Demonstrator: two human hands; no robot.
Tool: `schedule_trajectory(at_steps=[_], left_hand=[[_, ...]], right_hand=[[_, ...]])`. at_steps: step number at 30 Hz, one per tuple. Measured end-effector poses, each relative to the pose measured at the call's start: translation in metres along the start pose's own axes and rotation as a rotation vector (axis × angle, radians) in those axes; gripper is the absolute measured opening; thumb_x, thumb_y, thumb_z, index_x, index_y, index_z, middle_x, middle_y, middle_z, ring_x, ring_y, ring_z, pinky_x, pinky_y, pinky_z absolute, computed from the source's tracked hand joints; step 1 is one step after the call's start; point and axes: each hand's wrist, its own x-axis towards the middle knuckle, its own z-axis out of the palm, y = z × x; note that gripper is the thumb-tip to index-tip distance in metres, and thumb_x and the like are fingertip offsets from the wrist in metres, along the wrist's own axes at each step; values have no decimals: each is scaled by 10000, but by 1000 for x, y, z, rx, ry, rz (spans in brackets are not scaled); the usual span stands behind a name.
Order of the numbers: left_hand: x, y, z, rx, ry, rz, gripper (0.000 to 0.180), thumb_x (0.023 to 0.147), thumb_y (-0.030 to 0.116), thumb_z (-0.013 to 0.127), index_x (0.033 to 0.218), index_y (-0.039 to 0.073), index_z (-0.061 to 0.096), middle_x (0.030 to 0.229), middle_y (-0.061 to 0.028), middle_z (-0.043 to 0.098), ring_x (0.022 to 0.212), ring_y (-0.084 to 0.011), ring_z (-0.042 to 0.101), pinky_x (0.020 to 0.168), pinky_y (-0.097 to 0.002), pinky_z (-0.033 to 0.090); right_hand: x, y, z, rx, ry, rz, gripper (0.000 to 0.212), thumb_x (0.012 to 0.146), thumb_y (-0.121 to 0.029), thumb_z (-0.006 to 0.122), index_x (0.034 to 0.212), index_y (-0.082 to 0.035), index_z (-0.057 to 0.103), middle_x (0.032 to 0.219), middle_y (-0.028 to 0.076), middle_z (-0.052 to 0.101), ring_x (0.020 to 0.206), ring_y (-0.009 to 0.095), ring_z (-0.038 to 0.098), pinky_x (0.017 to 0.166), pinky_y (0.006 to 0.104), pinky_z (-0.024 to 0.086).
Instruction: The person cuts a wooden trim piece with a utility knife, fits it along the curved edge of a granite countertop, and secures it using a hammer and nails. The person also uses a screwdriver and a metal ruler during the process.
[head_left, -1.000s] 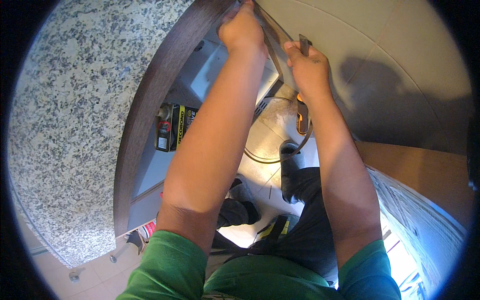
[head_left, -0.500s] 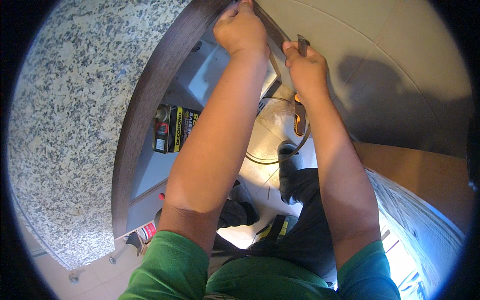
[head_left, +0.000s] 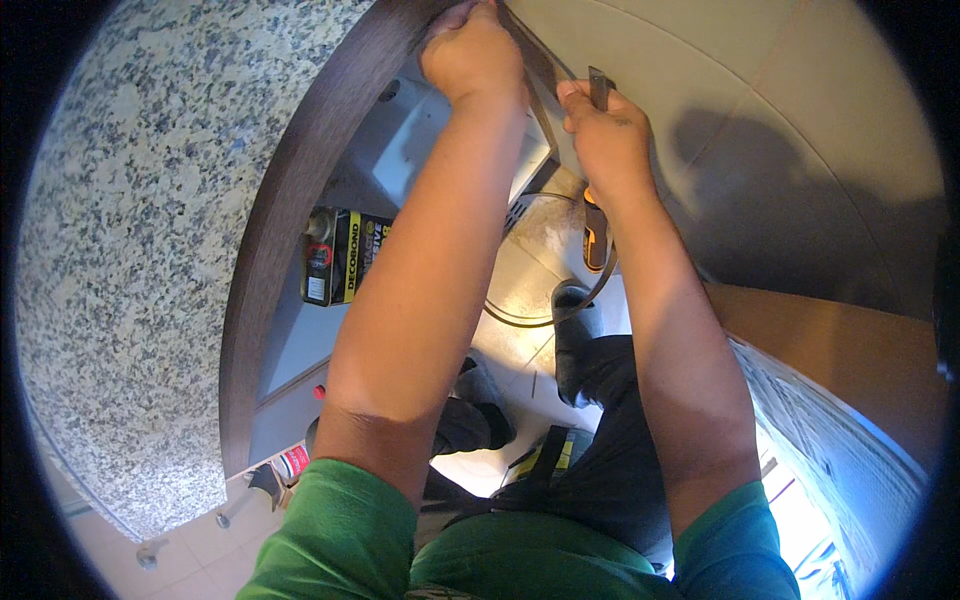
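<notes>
At the top, my left hand [head_left: 474, 55] is closed at the corner of the brown wood-grain panel edge [head_left: 300, 165]; its fingertips are partly hidden. A thin brown edging strip [head_left: 540, 45] runs from there to my right hand [head_left: 607, 130]. The right fingers are closed, with the thumb pressed near the strip. A dark flat blade-like piece [head_left: 598, 88] sticks up out of that fist; its lower part is hidden. Below the right hand, a length of the dark strip [head_left: 520, 322] hangs in a loop over the floor.
In the cabinet opening lies a black and yellow adhesive can [head_left: 335, 258]. An orange and black tool [head_left: 596, 235] shows beside my right forearm. A speckled stone countertop [head_left: 150, 250] fills the left. A brown board [head_left: 830, 345] and a plastic-wrapped panel [head_left: 840, 430] stand at right.
Both hands have shifted very slightly left, and a little more of the strip shows between them. Their grip looks the same.
</notes>
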Motion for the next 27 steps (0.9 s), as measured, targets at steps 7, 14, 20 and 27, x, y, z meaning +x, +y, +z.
schedule_trajectory(at_steps=[7, 14, 20, 27], left_hand=[[-1, 1, 1, 8, 29, -113, 178, 926, 145, 743, 1026, -2, 738, 805, -46, 681, 628, -137, 553, 603, -295, 456], [-4, 11, 1, 25, -1, -188, 166, 923, 176, 746, 954, 15, 721, 765, -50, 661, 610, -148, 544, 592, -314, 449], [-7, 19, 6, 13, 74, -166, 260, 900, 257, 750, 919, 1, 704, 773, -72, 661, 626, -182, 571, 605, -350, 463], [-11, 25, 14, 16, 145, -264, 289, 893, 254, 748, 998, -14, 720, 902, -114, 706, 772, -240, 640, 741, -375, 511]], right_hand=[[2, 3, 1, 0, -1, -9, 229, 936, -283, 753, 999, -63, 761, 757, -13, 606, 656, 96, 479, 618, 273, 384], [1, 0, 0, 18, -7, -11, 204, 945, -258, 744, 978, -57, 756, 732, -22, 591, 629, 88, 470, 585, 267, 367], [0, -3, 1, 22, -18, 10, 204, 949, -263, 738, 969, -61, 755, 725, -28, 590, 629, 86, 469, 585, 274, 368], [3, 6, 1, 23, -7, -81, 232, 945, -281, 744, 980, -53, 766, 746, -11, 613, 637, 98, 475, 593, 282, 372]])
